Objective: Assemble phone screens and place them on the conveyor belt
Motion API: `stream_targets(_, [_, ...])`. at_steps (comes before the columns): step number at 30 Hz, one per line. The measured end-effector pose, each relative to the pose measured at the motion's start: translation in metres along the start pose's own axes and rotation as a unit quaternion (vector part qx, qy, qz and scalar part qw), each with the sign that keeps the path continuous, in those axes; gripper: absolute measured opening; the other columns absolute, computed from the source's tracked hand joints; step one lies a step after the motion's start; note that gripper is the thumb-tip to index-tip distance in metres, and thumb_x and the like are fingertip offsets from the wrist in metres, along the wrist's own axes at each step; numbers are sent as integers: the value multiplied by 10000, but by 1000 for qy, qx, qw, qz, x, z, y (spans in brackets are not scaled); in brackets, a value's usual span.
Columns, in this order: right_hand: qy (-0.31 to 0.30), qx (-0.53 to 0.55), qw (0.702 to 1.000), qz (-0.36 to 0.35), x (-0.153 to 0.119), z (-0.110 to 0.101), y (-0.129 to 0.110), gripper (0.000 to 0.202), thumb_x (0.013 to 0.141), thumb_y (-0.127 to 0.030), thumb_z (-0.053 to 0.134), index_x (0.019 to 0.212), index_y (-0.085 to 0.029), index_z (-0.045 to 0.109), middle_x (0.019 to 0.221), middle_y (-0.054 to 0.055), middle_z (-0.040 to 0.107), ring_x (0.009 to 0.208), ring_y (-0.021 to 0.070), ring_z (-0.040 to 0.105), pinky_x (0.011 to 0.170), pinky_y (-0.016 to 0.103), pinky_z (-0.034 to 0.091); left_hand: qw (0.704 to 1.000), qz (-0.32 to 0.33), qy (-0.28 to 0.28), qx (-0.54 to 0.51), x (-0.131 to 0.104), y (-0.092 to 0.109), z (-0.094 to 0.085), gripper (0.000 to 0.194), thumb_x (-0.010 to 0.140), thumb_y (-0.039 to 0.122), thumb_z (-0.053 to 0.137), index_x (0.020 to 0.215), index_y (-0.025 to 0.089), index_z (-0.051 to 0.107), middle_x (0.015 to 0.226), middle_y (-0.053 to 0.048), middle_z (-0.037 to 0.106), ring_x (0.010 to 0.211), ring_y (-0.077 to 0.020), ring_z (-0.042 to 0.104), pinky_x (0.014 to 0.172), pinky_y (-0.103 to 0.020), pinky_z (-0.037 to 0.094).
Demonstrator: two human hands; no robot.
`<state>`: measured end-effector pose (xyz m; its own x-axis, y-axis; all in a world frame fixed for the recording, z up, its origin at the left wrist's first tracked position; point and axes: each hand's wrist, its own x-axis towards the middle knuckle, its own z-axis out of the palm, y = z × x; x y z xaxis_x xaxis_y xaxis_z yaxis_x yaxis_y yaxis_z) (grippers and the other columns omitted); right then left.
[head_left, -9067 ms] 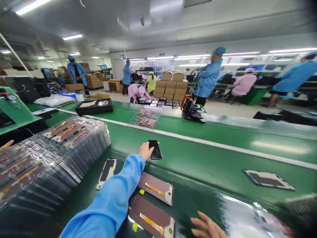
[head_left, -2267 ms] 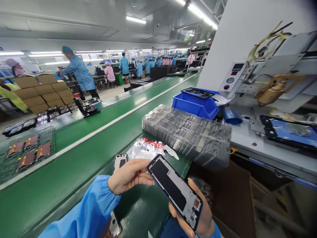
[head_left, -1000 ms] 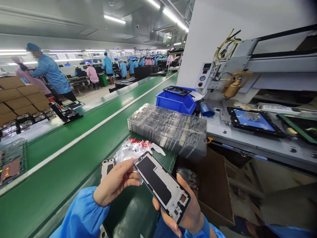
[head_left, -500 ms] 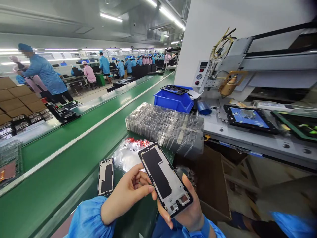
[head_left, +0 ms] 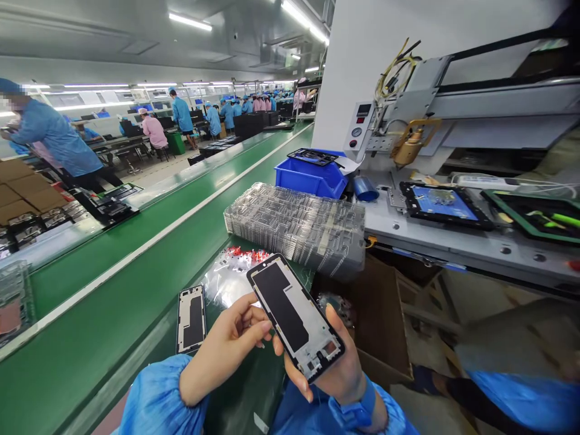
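Note:
My right hand (head_left: 342, 368) is wrapped round a phone middle frame (head_left: 296, 317), black-edged with a pale metal inside and a black sheet on it. The frame is tilted, its inner side facing me. At the frame's left edge is my left hand (head_left: 231, 347), its fingers curled and the thumb bent over towards them. Whether those fingers pinch something small or touch the edge is hidden. A second phone middle frame (head_left: 191, 319) lies on the green belt left of my left hand. Just beyond my hands lies a clear plastic bag (head_left: 222, 281) with small red bits at its top.
Behind the bag is a stack of clear plastic trays (head_left: 294, 226), then a blue bin (head_left: 310, 175) with a black part across it. A dispensing machine (head_left: 410, 145) stands at right over a grey bench. Below sits a cardboard box (head_left: 380, 326). Several co-workers (head_left: 181, 115) are across the belt.
The whole view has shifted slightly, so things appear further left and a little higher. My left thumb has drawn back slightly from the frame's edge. My right hand keeps its grip.

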<state>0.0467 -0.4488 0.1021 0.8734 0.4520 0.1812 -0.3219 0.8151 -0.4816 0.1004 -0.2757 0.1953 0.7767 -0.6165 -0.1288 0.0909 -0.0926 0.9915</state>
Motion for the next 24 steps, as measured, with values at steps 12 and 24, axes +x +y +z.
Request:
stream_targets(12, [23,-47,998,28,-8,7,-9,1010,866,-780,-14,1096,-64,661,699,157,726,509,205,654,422,265,448,999,20,-36,-28,3,0,2,415,916,286,607,1297,155,506,695,28,602,683,-117,574,688,-275,421])
stream_targets(24, [15,-42,999,23,-7,11,-12,990,883,-760,-6,1077,-69,674,730,154,733,525,199,664,442,272,470,998,22,-39,-35,3,-1,1,406,915,269,608,1288,151,502,690,33,614,674,-108,576,662,-264,407])
